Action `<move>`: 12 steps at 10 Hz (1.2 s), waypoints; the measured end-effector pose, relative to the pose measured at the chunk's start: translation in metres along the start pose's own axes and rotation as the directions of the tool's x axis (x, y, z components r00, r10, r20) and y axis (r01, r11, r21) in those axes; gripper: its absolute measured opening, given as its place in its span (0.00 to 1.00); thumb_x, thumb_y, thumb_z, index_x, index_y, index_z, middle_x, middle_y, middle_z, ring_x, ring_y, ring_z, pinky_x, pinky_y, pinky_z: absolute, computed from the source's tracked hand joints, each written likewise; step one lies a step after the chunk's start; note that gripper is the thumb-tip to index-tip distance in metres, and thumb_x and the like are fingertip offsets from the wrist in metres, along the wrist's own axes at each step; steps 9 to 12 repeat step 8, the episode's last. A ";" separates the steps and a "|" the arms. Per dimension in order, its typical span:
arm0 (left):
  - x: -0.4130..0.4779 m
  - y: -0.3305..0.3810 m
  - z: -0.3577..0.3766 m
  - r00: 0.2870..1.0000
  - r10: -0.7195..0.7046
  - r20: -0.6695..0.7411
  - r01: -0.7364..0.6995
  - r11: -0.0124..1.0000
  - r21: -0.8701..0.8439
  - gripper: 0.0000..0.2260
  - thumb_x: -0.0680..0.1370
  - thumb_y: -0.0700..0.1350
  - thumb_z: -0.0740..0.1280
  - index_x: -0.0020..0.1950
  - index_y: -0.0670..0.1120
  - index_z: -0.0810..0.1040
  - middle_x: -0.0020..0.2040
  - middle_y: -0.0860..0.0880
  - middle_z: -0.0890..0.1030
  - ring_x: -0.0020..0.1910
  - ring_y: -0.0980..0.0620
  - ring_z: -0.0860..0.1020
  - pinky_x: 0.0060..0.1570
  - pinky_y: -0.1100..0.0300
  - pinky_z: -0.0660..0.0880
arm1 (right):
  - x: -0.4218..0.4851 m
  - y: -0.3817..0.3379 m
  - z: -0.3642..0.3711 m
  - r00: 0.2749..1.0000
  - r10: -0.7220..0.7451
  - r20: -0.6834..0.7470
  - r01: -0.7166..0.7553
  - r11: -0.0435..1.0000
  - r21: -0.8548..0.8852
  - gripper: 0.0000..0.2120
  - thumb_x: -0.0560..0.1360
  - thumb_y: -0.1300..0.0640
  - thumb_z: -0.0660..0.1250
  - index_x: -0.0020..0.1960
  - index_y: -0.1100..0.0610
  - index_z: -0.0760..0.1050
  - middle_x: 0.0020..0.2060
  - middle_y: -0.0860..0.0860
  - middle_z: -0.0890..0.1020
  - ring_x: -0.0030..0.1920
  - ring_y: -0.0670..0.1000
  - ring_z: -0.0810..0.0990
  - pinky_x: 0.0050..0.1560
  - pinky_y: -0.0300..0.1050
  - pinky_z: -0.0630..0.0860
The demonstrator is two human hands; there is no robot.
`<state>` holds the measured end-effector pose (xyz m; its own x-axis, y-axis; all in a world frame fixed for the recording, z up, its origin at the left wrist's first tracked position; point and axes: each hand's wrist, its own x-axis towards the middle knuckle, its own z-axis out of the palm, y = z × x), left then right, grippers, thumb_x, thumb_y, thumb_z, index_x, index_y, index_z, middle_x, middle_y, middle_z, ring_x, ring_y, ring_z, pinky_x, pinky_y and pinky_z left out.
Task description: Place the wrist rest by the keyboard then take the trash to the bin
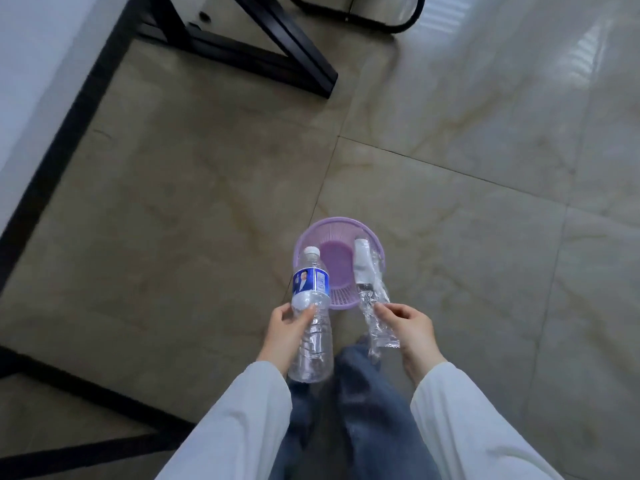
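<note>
A small purple plastic bin (337,226) with slotted walls stands on the tiled floor just ahead of my feet. My left hand (285,332) grips an empty clear water bottle (311,320) with a blue label and white cap, its top leaning over the bin's left rim. My right hand (408,325) pinches a crumpled clear plastic wrapper (372,299) with a white end, which hangs over the bin's right rim. The wrist rest and keyboard are out of view.
A white desk with a black frame (69,133) runs along the left, its black leg brace (277,46) at the top. A chair base (381,19) sits at the top right. My jeans-clad legs (363,410) are below the hands.
</note>
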<state>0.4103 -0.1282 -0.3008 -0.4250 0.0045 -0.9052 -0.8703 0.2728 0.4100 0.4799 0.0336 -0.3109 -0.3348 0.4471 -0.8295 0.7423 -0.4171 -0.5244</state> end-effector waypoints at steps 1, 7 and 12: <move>0.052 -0.010 0.024 1.000 0.001 0.017 -0.001 1.000 -0.013 0.26 0.74 0.47 0.67 0.69 0.42 0.63 0.56 0.45 0.74 0.44 0.52 0.77 0.40 0.58 0.73 | 0.054 0.019 0.008 0.999 0.027 0.033 -0.026 0.999 -0.031 0.04 0.69 0.59 0.71 0.37 0.55 0.78 0.35 0.49 0.80 0.39 0.49 0.76 0.48 0.44 0.69; 0.210 -0.037 0.043 0.998 0.069 -0.002 -0.068 0.989 0.133 0.19 0.78 0.54 0.56 0.64 0.45 0.72 0.58 0.45 0.78 0.56 0.46 0.76 0.57 0.54 0.71 | 0.203 0.056 0.059 0.997 0.084 -0.001 -0.080 0.956 -0.283 0.20 0.75 0.44 0.61 0.34 0.57 0.75 0.42 0.57 0.78 0.44 0.58 0.75 0.49 0.50 0.72; 0.206 -0.041 0.034 0.995 0.071 -0.068 -0.061 0.989 0.136 0.19 0.78 0.53 0.57 0.64 0.46 0.72 0.58 0.47 0.77 0.55 0.48 0.73 0.55 0.57 0.66 | 0.197 0.058 0.057 0.996 0.069 -0.050 -0.080 0.958 -0.276 0.23 0.75 0.43 0.59 0.49 0.63 0.78 0.46 0.57 0.78 0.47 0.58 0.75 0.53 0.50 0.72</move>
